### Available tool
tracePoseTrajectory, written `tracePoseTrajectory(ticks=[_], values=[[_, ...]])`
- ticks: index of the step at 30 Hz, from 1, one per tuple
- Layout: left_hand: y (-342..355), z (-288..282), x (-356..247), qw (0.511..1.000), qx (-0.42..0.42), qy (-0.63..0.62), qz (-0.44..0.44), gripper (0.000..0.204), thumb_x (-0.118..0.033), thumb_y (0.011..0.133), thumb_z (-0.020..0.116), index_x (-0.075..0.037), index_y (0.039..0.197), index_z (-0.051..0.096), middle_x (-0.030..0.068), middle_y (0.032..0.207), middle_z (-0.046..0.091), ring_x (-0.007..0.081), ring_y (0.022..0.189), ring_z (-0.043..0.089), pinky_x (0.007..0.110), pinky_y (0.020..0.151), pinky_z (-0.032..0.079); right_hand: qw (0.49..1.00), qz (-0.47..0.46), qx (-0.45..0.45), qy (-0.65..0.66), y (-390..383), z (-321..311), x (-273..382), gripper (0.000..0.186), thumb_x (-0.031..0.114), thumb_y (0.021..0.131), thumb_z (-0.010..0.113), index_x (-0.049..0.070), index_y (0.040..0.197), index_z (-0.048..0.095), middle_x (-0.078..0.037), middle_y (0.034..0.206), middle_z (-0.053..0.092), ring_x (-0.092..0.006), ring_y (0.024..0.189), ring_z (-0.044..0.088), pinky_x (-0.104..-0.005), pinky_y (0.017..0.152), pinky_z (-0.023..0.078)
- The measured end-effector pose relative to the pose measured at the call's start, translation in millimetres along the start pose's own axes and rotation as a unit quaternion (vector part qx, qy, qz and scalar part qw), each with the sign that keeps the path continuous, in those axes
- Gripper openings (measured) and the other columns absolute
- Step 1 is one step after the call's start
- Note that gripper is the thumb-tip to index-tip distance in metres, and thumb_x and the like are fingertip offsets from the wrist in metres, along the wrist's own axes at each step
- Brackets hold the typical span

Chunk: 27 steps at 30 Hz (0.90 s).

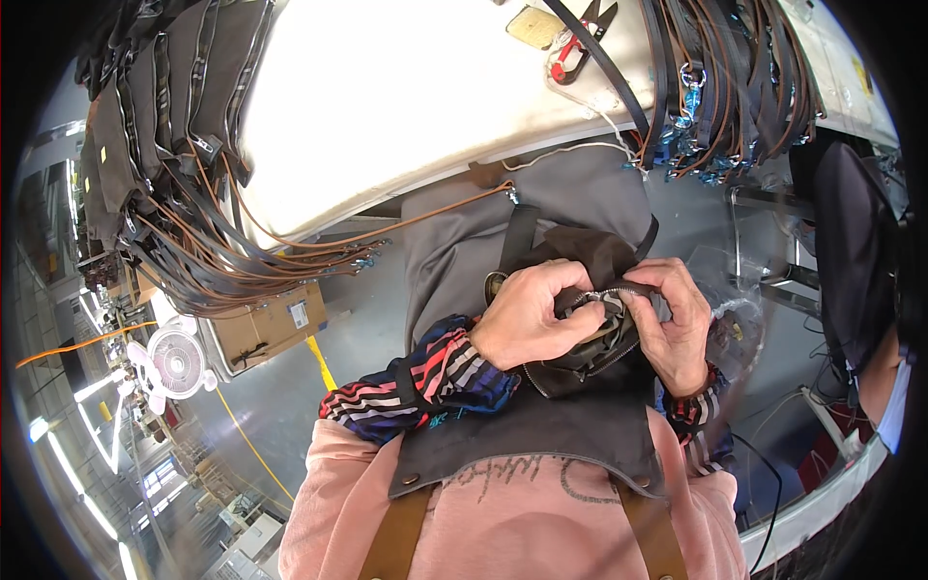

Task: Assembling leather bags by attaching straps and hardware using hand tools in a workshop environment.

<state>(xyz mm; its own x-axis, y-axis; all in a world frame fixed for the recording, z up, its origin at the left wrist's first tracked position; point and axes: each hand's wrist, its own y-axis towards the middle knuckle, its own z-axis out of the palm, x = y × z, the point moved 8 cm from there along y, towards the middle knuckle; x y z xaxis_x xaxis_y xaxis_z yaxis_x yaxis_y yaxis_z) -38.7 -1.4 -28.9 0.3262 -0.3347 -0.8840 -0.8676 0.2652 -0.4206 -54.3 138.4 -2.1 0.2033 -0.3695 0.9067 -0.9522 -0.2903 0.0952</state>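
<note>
A dark brown bag (592, 246) with an open metal zipper (633, 288) lies on my lap, its mouth toward me. My left hand (532, 314) pinches the zipper edge on the left between thumb and curled fingers. Close by on the right, my right hand (672, 319) grips the same edge, thumb against the teeth. Between the hands the striped or patterned lining shows in part. A black strap (519, 237) runs from the bag up to a metal clasp. Grey cloth (440, 251) spreads beneath the bag.
Ahead stands a white-topped table (387, 106) with red-handled snips (565, 68) and a yellowish block (535, 27). Dark bags (174, 87) with hanging straps pile at the left; more straps (725, 87) hang at the right. A cardboard box (271, 324), a fan (179, 362) and another person's arm (882, 377) flank me.
</note>
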Motion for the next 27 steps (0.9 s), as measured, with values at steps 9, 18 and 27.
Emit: tracePoseTrajectory(ticks=[9,18,27], values=[[-8.6,-3.6,-13.3,0.993,-0.038,0.019,0.108,0.012,-0.005,0.073,0.058,0.000,0.083,0.057,0.0112,0.071,0.056,0.0167,0.064,0.054,0.029,0.060,0.042,0.994,-0.046,-0.069,-0.066,-2.4,-13.1,19.1,0.022,-0.007,0.067,0.064,0.000,0.088,0.060,-0.013,0.086,0.060,-0.0265,0.078,0.059,-0.0308,0.070,0.047],[11.0,33.6,9.0,0.974,0.146,-0.169,-0.036,0.011,-0.006,0.082,0.059,0.003,0.088,0.059,-0.0019,0.072,0.056,0.0014,0.067,0.046,0.018,0.058,0.038,0.991,0.088,0.080,0.061,-11.9,11.4,-45.9,0.026,-0.006,0.073,0.060,0.002,0.097,0.062,-0.013,0.091,0.058,-0.0258,0.081,0.057,-0.0306,0.070,0.047],[17.8,35.1,2.2,0.990,0.110,-0.089,-0.015,0.017,-0.009,0.075,0.057,0.004,0.085,0.061,0.0079,0.055,0.053,0.0087,0.048,0.047,0.028,0.045,0.039,0.968,-0.080,0.193,-0.137,7.6,-23.5,28.5,0.034,-0.003,0.073,0.062,-0.001,0.106,0.057,-0.013,0.100,0.054,-0.0284,0.090,0.057,-0.0336,0.070,0.049]])
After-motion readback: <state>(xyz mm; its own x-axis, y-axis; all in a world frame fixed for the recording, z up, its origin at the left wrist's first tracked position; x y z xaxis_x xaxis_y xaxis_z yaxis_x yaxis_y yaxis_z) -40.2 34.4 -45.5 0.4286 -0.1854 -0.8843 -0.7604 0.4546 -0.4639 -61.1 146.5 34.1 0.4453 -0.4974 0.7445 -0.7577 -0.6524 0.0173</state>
